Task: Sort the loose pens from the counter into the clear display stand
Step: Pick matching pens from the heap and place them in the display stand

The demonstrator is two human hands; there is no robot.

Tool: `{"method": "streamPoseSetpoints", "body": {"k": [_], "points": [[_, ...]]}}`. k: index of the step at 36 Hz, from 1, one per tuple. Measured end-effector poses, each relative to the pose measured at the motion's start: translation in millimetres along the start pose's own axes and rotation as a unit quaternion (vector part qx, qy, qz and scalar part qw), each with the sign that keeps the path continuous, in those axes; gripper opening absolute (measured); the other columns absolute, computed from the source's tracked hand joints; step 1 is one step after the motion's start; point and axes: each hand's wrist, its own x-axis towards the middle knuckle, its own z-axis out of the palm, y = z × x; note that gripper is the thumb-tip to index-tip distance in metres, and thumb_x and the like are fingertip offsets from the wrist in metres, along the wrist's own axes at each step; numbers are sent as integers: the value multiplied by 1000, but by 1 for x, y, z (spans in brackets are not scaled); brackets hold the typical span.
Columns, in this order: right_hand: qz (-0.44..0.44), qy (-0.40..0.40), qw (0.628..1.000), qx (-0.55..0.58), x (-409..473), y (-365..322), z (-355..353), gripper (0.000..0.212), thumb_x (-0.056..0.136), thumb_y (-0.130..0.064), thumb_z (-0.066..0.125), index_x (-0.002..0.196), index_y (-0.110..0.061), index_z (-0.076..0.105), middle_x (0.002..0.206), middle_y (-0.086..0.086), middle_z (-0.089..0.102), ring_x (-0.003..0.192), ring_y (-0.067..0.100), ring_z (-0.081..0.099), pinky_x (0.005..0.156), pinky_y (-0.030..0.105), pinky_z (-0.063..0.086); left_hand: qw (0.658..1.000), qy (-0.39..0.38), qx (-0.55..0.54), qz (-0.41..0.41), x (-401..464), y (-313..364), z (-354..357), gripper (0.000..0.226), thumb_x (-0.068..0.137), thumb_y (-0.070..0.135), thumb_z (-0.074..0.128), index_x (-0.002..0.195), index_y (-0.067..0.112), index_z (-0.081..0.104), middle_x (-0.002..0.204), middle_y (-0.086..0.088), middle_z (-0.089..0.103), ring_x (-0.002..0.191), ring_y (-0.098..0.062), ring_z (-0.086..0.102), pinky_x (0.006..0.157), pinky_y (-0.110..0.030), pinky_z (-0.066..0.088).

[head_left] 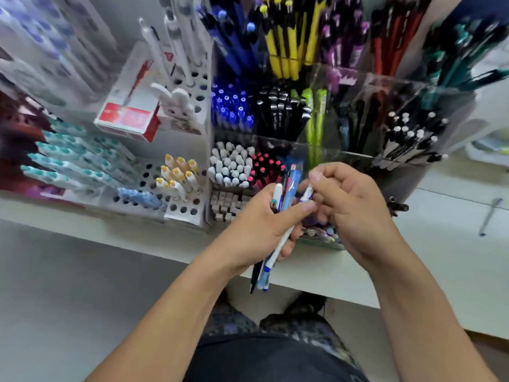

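Note:
My left hand (256,230) grips a bundle of several pens (278,230), white, blue and dark, with their tips hanging below the counter edge. My right hand (347,205) is close against it and pinches the top of a white pen with a purple band (307,194) from that bundle. Just behind both hands stands the clear display stand (385,84), its tiered compartments packed with blue, black, yellow, green, purple, red and teal pens. A loose pen (490,216) lies on the white counter (440,249) to the far right.
White perforated pen holders (181,208) with yellow-capped and blue pens stand to the left of the stand. A red and white box (126,117) and a rabbit-shaped item (176,103) sit behind them. Teal-capped pens (66,158) fill a rack at far left. A black clip (396,206) lies beside the stand.

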Motion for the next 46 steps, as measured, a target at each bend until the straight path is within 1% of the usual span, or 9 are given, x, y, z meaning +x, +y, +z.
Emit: {"method": "streamPoseSetpoints", "body": {"k": [7,9,12,16,19,27,36,42,46], "points": [[-139,162,975,-68,-17,-38,-13,14,103,-11,55,96,-18,65,66,0,56,48,9,44,43,18,36,999,-31,29,-19,-4,2,-21,29,100,33,59,99,9,44,66,-12,48,40,-15,36,41,-24,33],[-153,101,969,-163,-24,-49,-12,13,100,-9,61,99,-17,71,62,-4,57,46,6,47,43,17,39,993,-29,115,-3,-2,-1,-23,28,98,31,64,104,12,44,81,-22,52,43,-15,34,41,-27,31],[-120,-23,953,-277,-27,-47,6,13,94,-13,71,105,-16,77,64,-6,66,51,3,56,50,16,45,968,-28,244,53,0,-1,-20,25,94,32,69,103,27,46,88,1,61,54,-7,45,54,-31,39],[-112,-31,917,-382,-27,-29,22,8,93,-21,73,98,-23,78,60,-18,60,57,0,56,61,16,43,966,-24,246,80,-3,1,-18,32,87,14,63,108,33,47,99,9,59,92,-12,62,81,-50,54],[-101,-50,910,-399,-30,-32,22,7,94,-24,71,89,-23,74,58,-18,56,57,0,53,57,13,33,957,-27,271,101,-8,2,-19,32,88,11,66,104,30,47,95,6,60,90,-17,61,83,-55,52],[-84,38,981,-170,-49,-36,-16,10,97,-9,64,88,-5,66,55,5,57,41,15,49,36,23,41,942,-92,299,122,-10,-4,-16,10,96,32,68,97,29,59,87,5,59,59,-8,43,58,-30,37],[-92,102,989,-54,-59,-25,-41,12,98,-1,58,92,-7,66,61,2,65,49,13,59,47,21,52,950,-88,293,56,-9,-17,-11,11,98,22,64,94,29,57,68,6,46,49,-12,36,49,-27,32],[-215,227,927,-206,-62,-55,-88,18,102,-4,56,97,-18,65,68,-6,66,60,10,65,60,23,58,996,-57,54,-38,-10,-16,-21,10,103,16,54,110,11,58,68,-4,42,45,-11,27,41,-21,23],[-248,258,862,-360,-39,-35,-63,12,99,-7,58,97,-17,64,72,-2,64,63,15,65,63,29,55,975,-78,-186,-95,-14,-13,-10,23,103,16,49,120,7,61,68,0,41,45,-7,31,38,-17,28]]}}
